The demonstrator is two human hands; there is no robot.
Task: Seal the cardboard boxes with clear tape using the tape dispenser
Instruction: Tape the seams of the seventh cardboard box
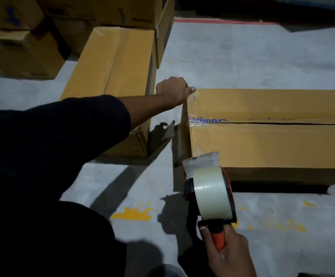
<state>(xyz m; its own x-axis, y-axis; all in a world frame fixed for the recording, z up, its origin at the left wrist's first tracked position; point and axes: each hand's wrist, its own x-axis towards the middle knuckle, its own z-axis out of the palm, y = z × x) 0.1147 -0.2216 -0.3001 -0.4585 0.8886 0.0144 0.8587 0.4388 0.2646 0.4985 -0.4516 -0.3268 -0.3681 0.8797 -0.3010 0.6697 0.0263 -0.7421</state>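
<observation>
A long cardboard box [272, 144] lies on the floor at right, its top flaps meeting along a dark seam. My left hand [172, 89] rests on the box's far left corner, thumb pressing the end of a clear tape strip [186, 124] onto the cardboard. The strip runs along the box's left end down to the tape dispenser [212, 194], which carries a roll of clear tape. My right hand [226, 254] grips the dispenser's orange handle near the box's near left corner.
Another cardboard box [112, 80], taped along its seam, lies just left of the first. More cardboard boxes [23, 37] are stacked at the back left. Grey floor [242, 56] with yellow paint marks [132, 213] surrounds them.
</observation>
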